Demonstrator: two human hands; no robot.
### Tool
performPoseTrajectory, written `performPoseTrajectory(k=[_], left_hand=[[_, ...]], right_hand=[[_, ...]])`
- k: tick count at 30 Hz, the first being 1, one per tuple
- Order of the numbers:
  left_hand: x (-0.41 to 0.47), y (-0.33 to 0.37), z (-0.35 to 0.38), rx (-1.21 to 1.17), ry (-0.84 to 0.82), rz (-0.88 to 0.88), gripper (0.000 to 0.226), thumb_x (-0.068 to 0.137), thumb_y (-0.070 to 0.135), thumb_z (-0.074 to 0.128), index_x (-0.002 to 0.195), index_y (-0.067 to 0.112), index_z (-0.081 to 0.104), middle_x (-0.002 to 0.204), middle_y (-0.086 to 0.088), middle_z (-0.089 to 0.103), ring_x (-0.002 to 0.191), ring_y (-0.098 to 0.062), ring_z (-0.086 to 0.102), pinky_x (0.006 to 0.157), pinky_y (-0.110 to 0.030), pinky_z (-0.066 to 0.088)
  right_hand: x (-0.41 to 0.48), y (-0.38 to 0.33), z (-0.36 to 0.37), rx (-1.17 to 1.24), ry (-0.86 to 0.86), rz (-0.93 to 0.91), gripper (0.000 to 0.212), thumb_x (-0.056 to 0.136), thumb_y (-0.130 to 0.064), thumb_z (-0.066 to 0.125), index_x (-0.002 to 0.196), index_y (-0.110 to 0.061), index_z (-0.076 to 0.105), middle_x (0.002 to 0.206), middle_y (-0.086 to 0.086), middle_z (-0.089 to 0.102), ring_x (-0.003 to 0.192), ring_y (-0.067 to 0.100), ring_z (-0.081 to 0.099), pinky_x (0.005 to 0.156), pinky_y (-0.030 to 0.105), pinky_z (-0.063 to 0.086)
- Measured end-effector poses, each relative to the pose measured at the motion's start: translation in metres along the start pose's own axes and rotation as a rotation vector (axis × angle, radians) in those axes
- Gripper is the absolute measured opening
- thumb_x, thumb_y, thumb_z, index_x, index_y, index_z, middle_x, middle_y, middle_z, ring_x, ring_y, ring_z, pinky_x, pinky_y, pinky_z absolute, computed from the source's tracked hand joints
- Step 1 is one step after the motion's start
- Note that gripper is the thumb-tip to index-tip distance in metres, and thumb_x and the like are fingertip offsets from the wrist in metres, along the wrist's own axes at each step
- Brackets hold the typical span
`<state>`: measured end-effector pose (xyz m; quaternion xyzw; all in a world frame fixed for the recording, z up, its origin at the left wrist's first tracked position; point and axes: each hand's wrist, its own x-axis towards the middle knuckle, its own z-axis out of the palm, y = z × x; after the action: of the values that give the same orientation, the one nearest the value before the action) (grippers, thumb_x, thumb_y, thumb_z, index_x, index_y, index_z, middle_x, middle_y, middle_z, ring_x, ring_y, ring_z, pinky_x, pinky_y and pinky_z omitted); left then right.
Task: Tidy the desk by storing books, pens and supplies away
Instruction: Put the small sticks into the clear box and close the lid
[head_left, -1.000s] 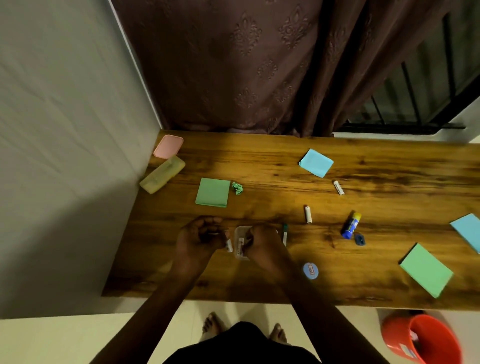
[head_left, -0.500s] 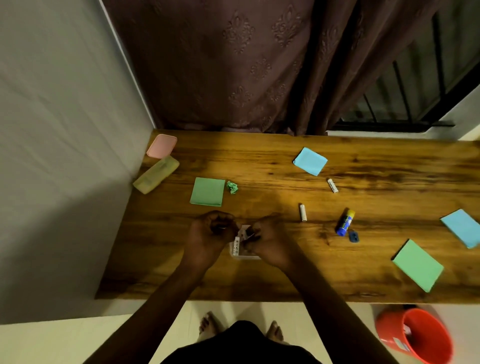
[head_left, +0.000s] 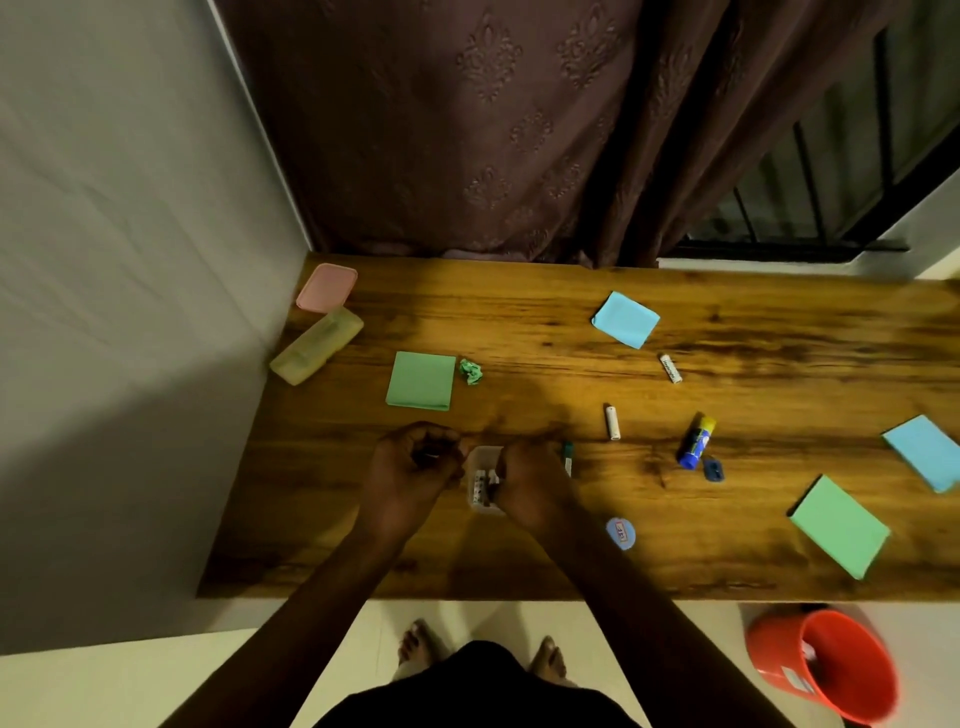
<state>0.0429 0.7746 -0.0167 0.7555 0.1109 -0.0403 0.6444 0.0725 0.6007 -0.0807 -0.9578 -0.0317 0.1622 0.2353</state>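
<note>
Head view: right hand (head_left: 527, 486) is gripping the small clear box (head_left: 480, 458) on the desk (head_left: 519, 564); left hand (head_left: 415, 465) is curling tightly just left of it, holding what I cannot tell; a marker (head_left: 568, 458) is lying just right

Right hand (head_left: 530, 486) perhaps on clear box (head_left: 482, 467)

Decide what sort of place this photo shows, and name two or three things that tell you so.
Most likely a study corner in a home: a wooden desk strewn with sticky-note pads and a glue stick, backed by a heavy curtain and a barred window.
</note>
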Motion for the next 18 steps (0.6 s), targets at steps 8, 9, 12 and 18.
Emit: performPoseTrajectory(k=[8,9,12,18], left_hand=[[0.024,0.013,0.011,-0.024,-0.035,0.010,0.011,0.091,0.003,0.070,0.099,0.010,0.073,0.085,-0.006,0.076,0.075,-0.024,0.075,0.076,-0.047,0.064],[0.028,0.016,0.015,-0.013,-0.051,0.025,0.011,0.091,0.004,0.071,0.099,0.011,0.073,0.084,-0.006,0.076,0.074,-0.025,0.075,0.076,-0.047,0.064],[0.039,0.026,0.031,0.041,-0.105,0.058,0.011,0.090,0.007,0.073,0.098,0.015,0.074,0.084,-0.002,0.076,0.073,-0.022,0.075,0.075,-0.050,0.064],[0.050,0.035,0.075,0.107,-0.176,0.055,0.009,0.087,0.013,0.078,0.095,0.016,0.076,0.084,-0.001,0.076,0.072,-0.020,0.076,0.073,-0.049,0.064]], right_hand=[[-0.026,-0.006,-0.067,0.333,0.029,-0.024,0.013,0.075,-0.015,0.077,0.086,-0.015,0.083,0.085,-0.002,0.080,0.076,0.009,0.075,0.074,0.033,0.063],[-0.028,-0.003,-0.074,0.399,0.036,-0.013,0.011,0.075,-0.010,0.078,0.083,-0.015,0.083,0.081,-0.001,0.079,0.072,0.010,0.075,0.072,0.036,0.064],[-0.037,0.008,-0.094,0.568,0.039,0.070,0.017,0.076,0.001,0.081,0.082,-0.015,0.081,0.080,0.005,0.079,0.073,0.020,0.078,0.072,0.045,0.065],[-0.039,0.047,-0.123,0.534,0.124,0.013,0.013,0.084,-0.007,0.079,0.085,-0.020,0.082,0.078,-0.001,0.079,0.068,0.013,0.077,0.071,0.033,0.064]])
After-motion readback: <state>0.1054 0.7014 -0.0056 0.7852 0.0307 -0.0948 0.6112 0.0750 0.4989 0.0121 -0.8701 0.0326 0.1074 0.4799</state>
